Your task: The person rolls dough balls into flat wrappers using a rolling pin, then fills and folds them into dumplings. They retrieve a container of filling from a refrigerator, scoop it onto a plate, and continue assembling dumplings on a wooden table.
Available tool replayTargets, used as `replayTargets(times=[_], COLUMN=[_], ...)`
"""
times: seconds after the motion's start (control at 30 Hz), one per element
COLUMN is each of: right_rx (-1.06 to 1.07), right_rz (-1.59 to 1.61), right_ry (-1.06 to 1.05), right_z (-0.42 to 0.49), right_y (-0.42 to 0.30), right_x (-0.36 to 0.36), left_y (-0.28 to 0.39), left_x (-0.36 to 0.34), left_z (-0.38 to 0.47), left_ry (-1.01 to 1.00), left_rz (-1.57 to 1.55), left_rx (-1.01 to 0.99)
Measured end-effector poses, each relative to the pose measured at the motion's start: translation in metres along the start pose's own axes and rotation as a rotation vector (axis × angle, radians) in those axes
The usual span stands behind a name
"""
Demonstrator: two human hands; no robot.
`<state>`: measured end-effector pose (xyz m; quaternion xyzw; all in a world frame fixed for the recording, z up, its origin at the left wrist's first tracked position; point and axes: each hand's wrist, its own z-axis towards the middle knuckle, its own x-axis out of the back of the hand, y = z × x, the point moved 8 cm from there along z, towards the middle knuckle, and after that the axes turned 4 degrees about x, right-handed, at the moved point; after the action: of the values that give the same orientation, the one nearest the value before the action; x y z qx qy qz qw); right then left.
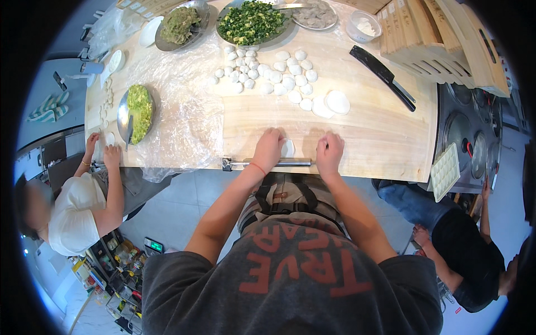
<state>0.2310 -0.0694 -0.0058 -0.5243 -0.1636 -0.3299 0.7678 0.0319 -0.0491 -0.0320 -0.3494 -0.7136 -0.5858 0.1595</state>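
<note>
At the near edge of the wooden worktop (377, 146), my left hand (269, 146) touches the left side of a small dough disc (288, 148); its fingertips are partly hidden. My right hand (330, 151) is curled at the right, apart from that disc, and whether it holds anything is unclear. A metal rolling pin (295, 162) lies between me and the disc, partly under my left wrist. Farther back, two rolled dough wrappers (337, 102) overlap beside many small flattened dough pieces (288, 82).
A black-handled cleaver (372, 63) lies back right, near stacked wooden trays (423, 46). Bowls of chopped greens (251, 23) and other fillings stand behind. Plastic film (184, 109) covers the left part. One person works at left; another at right holds a pale compartment tray (445, 172).
</note>
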Motion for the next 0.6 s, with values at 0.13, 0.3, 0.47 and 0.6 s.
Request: replayTargets(times=[0.13,0.3,0.47,0.6], right_rx=[0.098,0.135,0.006,0.151], right_rz=[-0.01,-0.032,0.011,0.025], right_ry=[-0.01,-0.14,-0.003,0.046], right_z=[0.016,0.071,0.006,0.011], right_y=[0.0,0.007,-0.002,-0.009], right_x=[-0.008,-0.051,-0.001,0.002], left_y=[0.002,0.013,0.007,0.01], left_x=[-0.001,0.006,0.003,-0.013], left_z=[-0.017,0.014,0.01,-0.006], left_ry=[0.015,-0.035,-0.085,-0.168], left_rz=[0.143,0.186,0.158,0.22], left_rx=[-0.013,-0.267,-0.141,-0.08])
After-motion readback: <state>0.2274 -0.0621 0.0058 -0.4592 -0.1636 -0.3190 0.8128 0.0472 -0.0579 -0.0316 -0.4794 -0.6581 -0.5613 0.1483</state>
